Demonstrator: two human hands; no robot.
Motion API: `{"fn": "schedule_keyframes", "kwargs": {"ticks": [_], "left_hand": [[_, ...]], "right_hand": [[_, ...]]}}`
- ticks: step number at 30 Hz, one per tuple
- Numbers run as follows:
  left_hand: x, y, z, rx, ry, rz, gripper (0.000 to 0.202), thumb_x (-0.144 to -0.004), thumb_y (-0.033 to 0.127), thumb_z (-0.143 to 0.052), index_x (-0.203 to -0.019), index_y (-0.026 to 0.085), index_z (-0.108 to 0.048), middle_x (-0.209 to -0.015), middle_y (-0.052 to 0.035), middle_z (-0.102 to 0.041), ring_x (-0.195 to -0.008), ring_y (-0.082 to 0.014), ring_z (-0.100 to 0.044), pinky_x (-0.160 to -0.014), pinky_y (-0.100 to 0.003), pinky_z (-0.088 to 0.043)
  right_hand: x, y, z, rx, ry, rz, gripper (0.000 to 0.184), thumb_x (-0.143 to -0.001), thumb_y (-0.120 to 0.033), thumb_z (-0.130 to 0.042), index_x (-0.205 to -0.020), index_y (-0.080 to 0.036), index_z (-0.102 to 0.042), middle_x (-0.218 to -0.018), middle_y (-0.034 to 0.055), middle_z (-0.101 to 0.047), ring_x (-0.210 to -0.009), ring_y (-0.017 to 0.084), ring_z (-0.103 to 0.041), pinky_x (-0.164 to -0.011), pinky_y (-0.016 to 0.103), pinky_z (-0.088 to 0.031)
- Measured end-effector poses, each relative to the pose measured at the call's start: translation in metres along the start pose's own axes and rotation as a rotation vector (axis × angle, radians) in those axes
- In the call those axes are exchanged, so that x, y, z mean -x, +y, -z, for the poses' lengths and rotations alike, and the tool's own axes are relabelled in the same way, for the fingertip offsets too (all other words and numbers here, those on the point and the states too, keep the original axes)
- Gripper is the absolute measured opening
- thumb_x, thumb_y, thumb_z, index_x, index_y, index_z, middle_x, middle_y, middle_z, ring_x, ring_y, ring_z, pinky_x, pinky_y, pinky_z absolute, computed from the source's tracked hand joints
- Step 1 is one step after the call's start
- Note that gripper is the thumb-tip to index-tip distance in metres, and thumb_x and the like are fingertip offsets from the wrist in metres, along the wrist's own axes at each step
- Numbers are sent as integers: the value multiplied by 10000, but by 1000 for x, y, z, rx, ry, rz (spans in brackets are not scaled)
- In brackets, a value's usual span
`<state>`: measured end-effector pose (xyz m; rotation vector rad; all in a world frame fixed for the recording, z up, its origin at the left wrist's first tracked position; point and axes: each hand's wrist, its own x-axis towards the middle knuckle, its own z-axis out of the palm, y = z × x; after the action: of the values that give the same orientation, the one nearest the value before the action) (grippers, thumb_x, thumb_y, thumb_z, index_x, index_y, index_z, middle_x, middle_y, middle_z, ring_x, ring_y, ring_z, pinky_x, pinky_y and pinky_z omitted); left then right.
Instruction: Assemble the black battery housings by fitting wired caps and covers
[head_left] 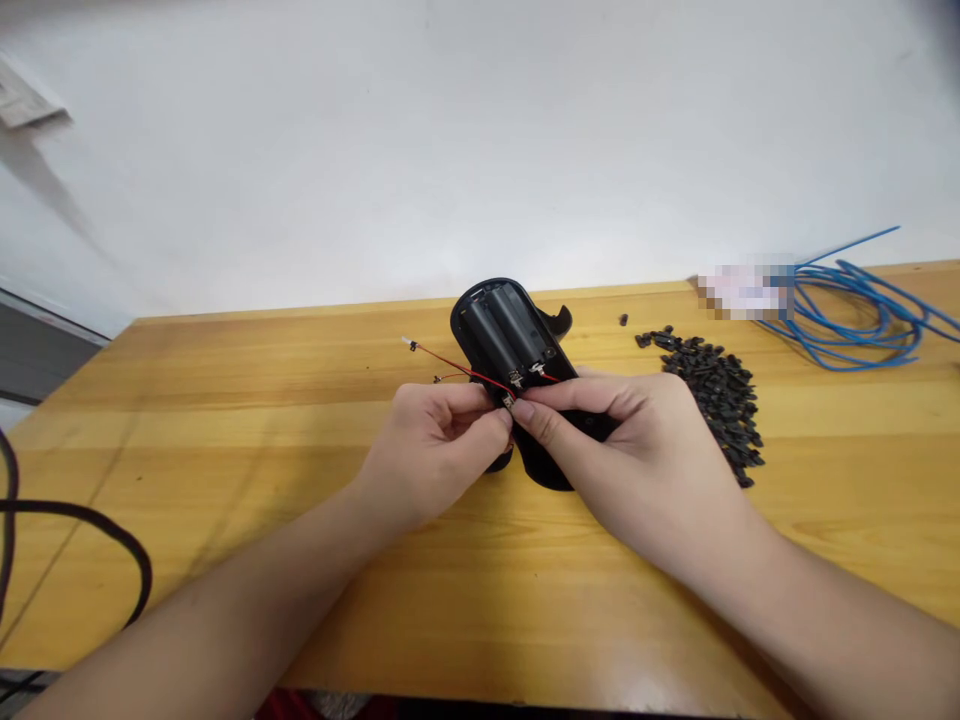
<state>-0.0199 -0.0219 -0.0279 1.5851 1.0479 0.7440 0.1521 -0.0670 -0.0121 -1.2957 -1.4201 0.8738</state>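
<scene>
Near the middle of the tabletop (262, 400), toward its far edge, both hands hold a black housing (506, 335) with its open battery compartment facing up. The right hand (637, 450) is closed around the housing's lower part, while the left hand (435, 445) pinches thumb and forefinger on a red wire (450, 362) at the compartment's near end. A pile of small black parts (716, 400) lies just right of the hands, a blue cable (855, 320) sits at the far right corner, and a black cable (112, 535) loops by the left edge.

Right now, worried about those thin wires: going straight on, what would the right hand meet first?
Likely the left hand: its fingertips meet the right hand over the black housing.
</scene>
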Motion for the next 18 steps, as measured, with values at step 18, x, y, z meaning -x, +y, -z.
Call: {"fn": "schedule_keyframes", "kwargs": {"ticks": [18], "left_hand": [[-1, -8, 2, -116, 68, -117, 253, -851, 256, -600, -655, 142, -712, -590, 8, -601, -566, -103, -500, -521, -217, -377]], "right_hand": [[4, 7, -9, 126, 102, 108, 153, -852, -138, -741, -833, -240, -853, -856, -20, -779, -746, 96, -704, -672, 181, -537]]}}
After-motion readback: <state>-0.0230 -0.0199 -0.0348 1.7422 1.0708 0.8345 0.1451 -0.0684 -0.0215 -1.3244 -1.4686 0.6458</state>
